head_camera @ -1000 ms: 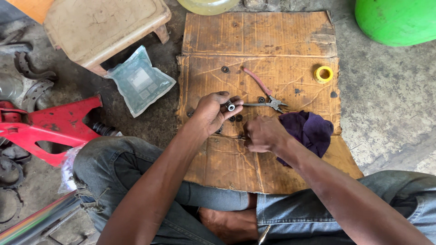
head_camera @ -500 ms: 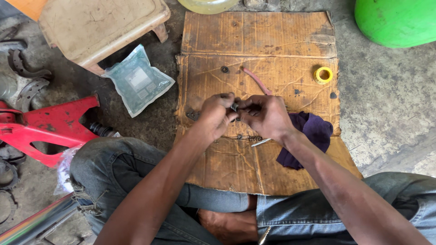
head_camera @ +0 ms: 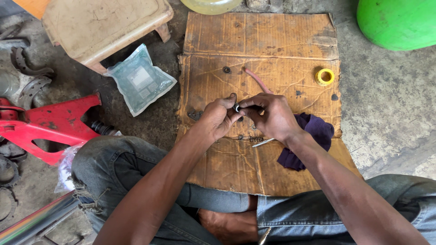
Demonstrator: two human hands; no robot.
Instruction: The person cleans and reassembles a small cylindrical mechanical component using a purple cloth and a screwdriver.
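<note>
My left hand [head_camera: 217,118] and my right hand [head_camera: 269,115] meet over a sheet of brown cardboard [head_camera: 259,41] on the floor. Between their fingertips they pinch a small round metal part [head_camera: 236,107]. My right hand also covers a pair of pliers whose pink handle [head_camera: 257,80] sticks out beyond it. Under my hands lie a small spring [head_camera: 256,139], a thin metal pin [head_camera: 263,142] and a few dark bits. A purple cloth [head_camera: 309,140] rests beneath my right wrist.
A yellow tape roll [head_camera: 324,76] and a dark washer [head_camera: 226,70] lie on the cardboard. A sealed clear pouch [head_camera: 139,80], a beige stool [head_camera: 102,27] and a red metal stand [head_camera: 50,124] sit left. A green container [head_camera: 399,22] is top right.
My right hand came up from the lower cardboard to join the left hand at the small part. The pliers' jaws, visible before, are now hidden under my right hand.
</note>
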